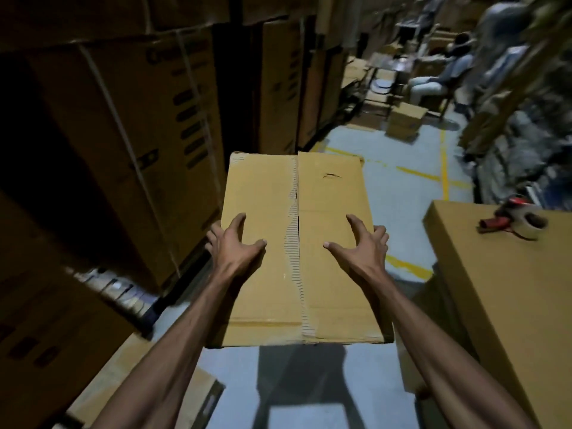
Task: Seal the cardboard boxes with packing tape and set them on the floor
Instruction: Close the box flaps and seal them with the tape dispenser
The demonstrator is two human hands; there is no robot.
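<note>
Rectangular corrugated cardboard box (pixel 297 243) held in the air above the grey floor (pixel 399 193).
Left hand (pixel 235 243) and right hand (pixel 362 246) clasp its sides, thumbs on top; torn paper exposes ribbed fluting along the centre seam.

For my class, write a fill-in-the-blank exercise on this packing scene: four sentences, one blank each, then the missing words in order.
1. The person carries the cardboard box with ______ hands, the left hand and the right hand gripping opposite sides.
2. The tape dispenser lies on top of another ______, the large carton at right.
3. The carried box's two top flaps are ______.
4. The lines painted on the floor are ______.

Missing words: both; box; closed; yellow
</note>
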